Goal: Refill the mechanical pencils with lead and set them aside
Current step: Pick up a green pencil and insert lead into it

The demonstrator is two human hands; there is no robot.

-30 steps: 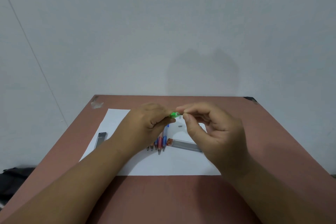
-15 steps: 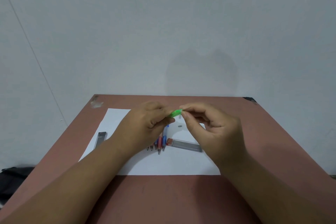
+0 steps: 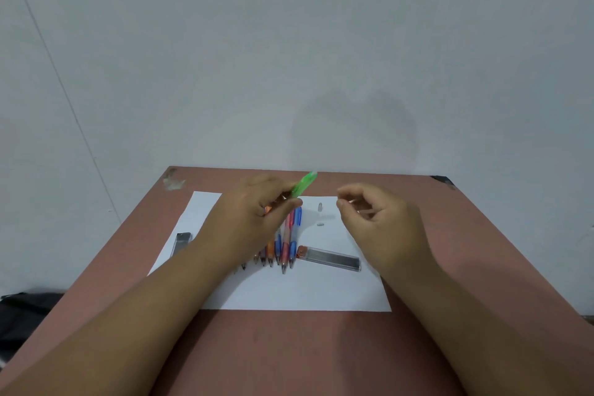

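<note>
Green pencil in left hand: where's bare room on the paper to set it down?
The green pencil could go on the white paper's near strip, bare below the pencil row's tips and the lead case. Its far-left corner looks free too. The middle, around the two small caps, is crowded.

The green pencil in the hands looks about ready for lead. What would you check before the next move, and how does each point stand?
1. Green pencil firmly held: ok, the left hand grips it, top end tilted up.
2. Pencil cap off: cannot tell; two small grey pieces lie on the white paper.
3. Lead in the right hand: cannot tell; its fingertips pinch together, anything between them is too small to see.
4. Lead supply nearby: ok, the lead case lies on the paper.
5. Other pencils out of the way: ok, lying in a row below the hands.
</note>
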